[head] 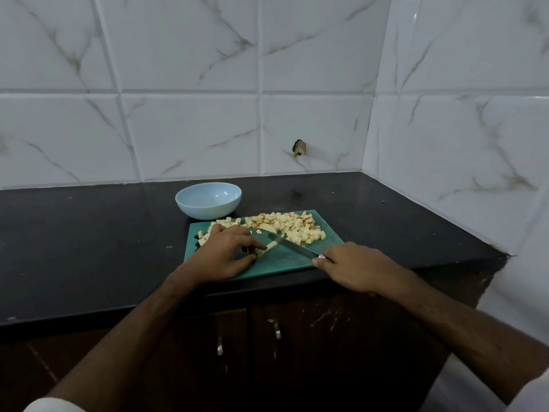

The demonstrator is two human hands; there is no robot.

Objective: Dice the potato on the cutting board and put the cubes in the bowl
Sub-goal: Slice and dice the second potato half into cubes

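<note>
The left hand (225,253) pinches a thin potato strip (266,249) on the cutting board (285,260). The right hand (355,267) wraps its fingers round the knife (292,244). The strip looks small, wet and slippery, so hold it near its end.

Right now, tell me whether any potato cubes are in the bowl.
No, the bowl looks empty; the cubes lie heaped on the cutting board.

potato strip (269,248): pale, lying mid-board
cubes (292,228): heaped along the cutting board's (285,261) far edge
bowl (208,200): light blue, seemingly empty
</note>
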